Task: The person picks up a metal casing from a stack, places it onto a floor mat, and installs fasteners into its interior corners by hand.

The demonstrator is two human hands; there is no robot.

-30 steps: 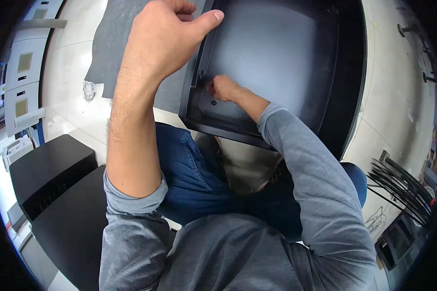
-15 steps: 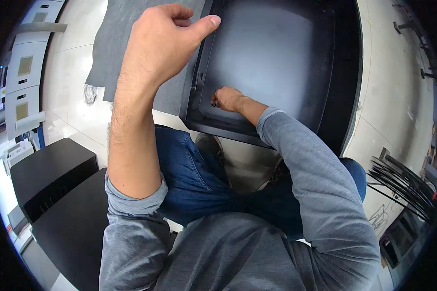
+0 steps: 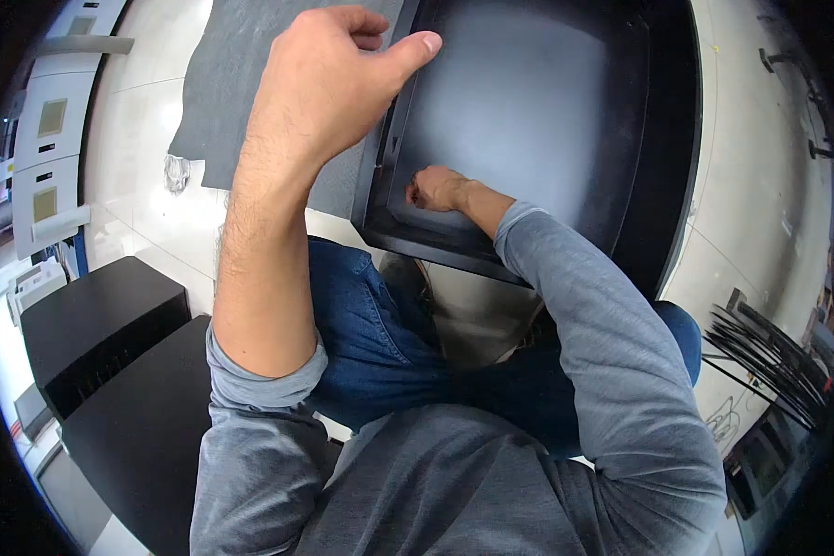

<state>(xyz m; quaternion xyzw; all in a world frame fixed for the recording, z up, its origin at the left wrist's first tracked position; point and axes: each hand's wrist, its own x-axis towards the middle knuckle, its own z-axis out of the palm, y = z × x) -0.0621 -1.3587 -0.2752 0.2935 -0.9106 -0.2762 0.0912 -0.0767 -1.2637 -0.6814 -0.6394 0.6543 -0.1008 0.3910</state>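
A large black open box or casing (image 3: 408, 236) lies in front of my knees, its smooth inner floor pale with reflected light. My left hand (image 3: 329, 79) is raised over the left rim of this casing, thumb stretched out and apart from loosely bent fingers. Nothing shows between them, though part of the fingers is turned away. Inside the casing, at the near left corner, my right hand (image 3: 437, 189) is low by the floor and wall. Its fingers are curled together, and whatever they pinch is too small or hidden to make out.
A dark grey mat (image 3: 218, 93) lies left of the casing. Two black boxes (image 3: 102, 320) stand by my left side, with white cabinets (image 3: 51, 120) beyond. A bundle of black rods or cables (image 3: 774, 361) lies at right. Crumpled clear plastic (image 3: 177, 173) is on the floor.
The whole view has shifted slightly. My left hand has moved a little to the right over the casing's rim. My right hand stays at the same corner, its fingers turned slightly.
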